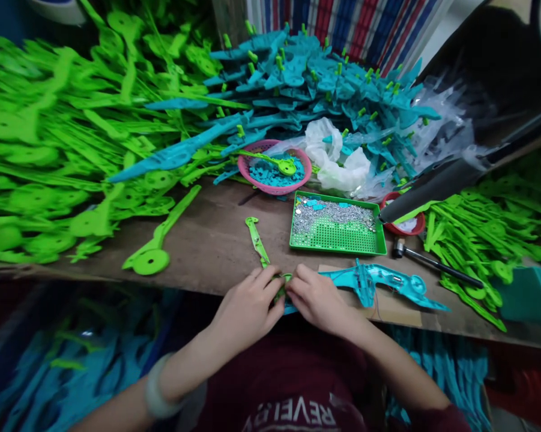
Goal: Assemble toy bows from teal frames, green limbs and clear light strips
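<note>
Both hands meet at the table's near edge (216, 285): the left hand (247, 306) and right hand (317, 300) pinch a green strip (257, 240) onto a teal plastic piece (378, 282). Bare wood lies beyond the left hand; a green tray (337, 243) sits just beyond the right.

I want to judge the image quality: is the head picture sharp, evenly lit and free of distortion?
Head view: the hands are slightly blurred; the green tray is well lit, the area below the table edge dark; straight lines bend toward the corners.

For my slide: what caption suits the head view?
Both hands join a green strip to a teal plastic part amid heaped pieces.
</note>
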Demonstrator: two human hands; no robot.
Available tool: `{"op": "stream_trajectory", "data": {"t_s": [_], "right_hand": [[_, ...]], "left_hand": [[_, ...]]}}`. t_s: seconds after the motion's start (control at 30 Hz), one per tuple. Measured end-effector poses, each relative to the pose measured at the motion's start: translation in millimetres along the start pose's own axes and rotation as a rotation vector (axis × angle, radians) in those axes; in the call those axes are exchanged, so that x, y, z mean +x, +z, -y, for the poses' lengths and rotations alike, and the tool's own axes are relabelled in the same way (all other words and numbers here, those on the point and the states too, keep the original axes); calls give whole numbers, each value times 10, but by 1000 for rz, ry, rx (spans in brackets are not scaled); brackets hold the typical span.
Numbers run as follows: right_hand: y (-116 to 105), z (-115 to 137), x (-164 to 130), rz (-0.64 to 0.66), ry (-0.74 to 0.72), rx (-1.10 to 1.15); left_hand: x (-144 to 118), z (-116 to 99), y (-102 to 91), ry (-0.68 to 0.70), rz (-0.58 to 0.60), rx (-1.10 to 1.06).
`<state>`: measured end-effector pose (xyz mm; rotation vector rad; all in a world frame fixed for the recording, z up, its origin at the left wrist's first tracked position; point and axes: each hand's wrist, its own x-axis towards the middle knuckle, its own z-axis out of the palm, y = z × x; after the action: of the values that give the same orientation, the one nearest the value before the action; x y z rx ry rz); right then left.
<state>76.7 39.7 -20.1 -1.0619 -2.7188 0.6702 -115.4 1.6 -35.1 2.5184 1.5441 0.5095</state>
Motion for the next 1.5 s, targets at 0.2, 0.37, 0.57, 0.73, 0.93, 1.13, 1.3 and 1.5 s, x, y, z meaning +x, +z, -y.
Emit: {"op": "stream_trajectory", "data": {"t_s": [0.2, 0.37, 0.57, 0.73, 0.93, 1.13, 1.3, 1.5], "right_hand": [[-129, -177, -81, 85, -37, -32], [-90, -285, -75, 24, -56, 9], [-128, -237, 14, 73, -95, -131], [-187, -308, 26, 134, -142, -106], [-245, -464, 26, 115, -143, 168], [-241, -504, -1, 83, -133, 193], [-232, -457, -17, 75, -140, -34], [-252, -443, 36, 70, -260, -256]], "left_hand": [[5, -61, 69, -92, -25, 2], [17, 8, 42, -66, -20, -9], [99, 62, -21, -59, -11, 62], [142, -9, -14, -139, -29, 119], [78, -66, 69, -25, -145, -21], [114, -58, 66, 89, -73, -4], [115, -84, 51, 137, -33, 25], [140, -83, 45, 205, 27, 134]]}}
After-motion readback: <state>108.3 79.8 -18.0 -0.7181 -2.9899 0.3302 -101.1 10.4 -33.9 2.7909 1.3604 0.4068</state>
